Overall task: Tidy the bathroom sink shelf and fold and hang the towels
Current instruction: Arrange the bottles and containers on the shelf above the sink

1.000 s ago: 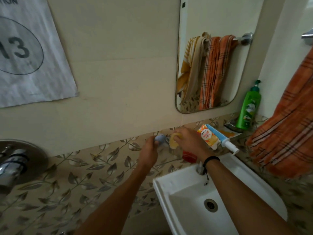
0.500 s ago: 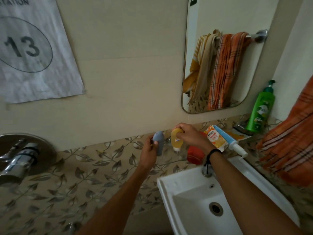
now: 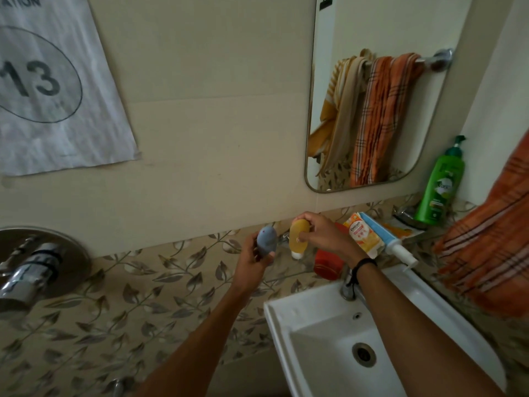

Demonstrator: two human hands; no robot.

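My left hand [image 3: 253, 260] grips a small grey-blue bottle [image 3: 266, 240] held up in front of the leaf-patterned tiles. Beside it, my right hand [image 3: 323, 234] holds a yellow bottle [image 3: 297, 237] upside down, white cap at the bottom. On the glass shelf [image 3: 412, 233] behind lie an orange Centrum box [image 3: 362, 233] and a blue-and-white tube [image 3: 386, 239], with a green pump bottle [image 3: 439, 187] standing at the right end. A red round container [image 3: 329, 263] sits below my right wrist. An orange checked towel [image 3: 489, 239] hangs at the right.
The white sink [image 3: 329, 333] with its tap [image 3: 347, 287] is below my right arm. A mirror [image 3: 372, 96] reflects towels on a rail. A chrome shower valve [image 3: 31, 267] juts out at the left, and a paper sign [image 3: 51, 81] hangs on the wall.
Both hands have lifted the two small bottles up and away from the shelf's left end. The yellow bottle is now clearly upside down in my right hand.
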